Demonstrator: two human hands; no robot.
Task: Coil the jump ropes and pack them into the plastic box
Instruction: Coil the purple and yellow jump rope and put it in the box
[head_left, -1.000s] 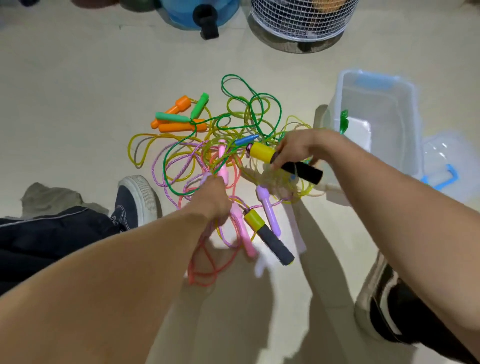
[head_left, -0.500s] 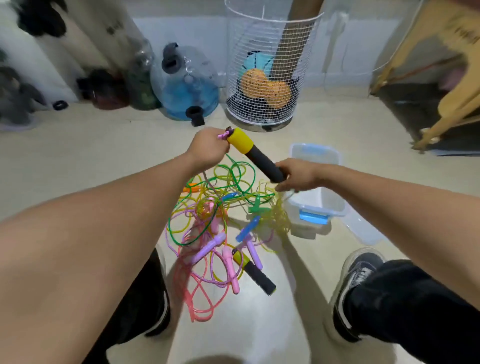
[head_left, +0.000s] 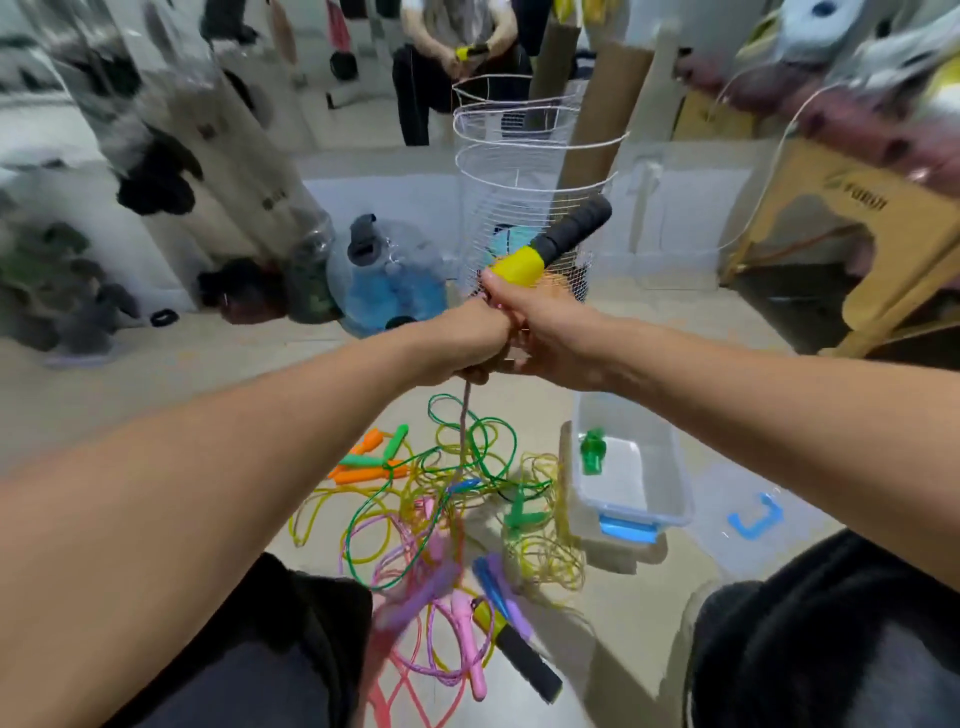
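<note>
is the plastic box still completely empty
No: a green handle already lies inside the plastic box, near its far left wall.

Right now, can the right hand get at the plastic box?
Probably not yet: the right hand grips the yellow-and-black handle, raised. The plastic box sits open below that forearm, nothing covering it; only the full grip hinders.

The room is bright with soft, even light. Everything far from the hands looks smeary and blurry. The edges bend and stretch. Shadows below them are faint.
</note>
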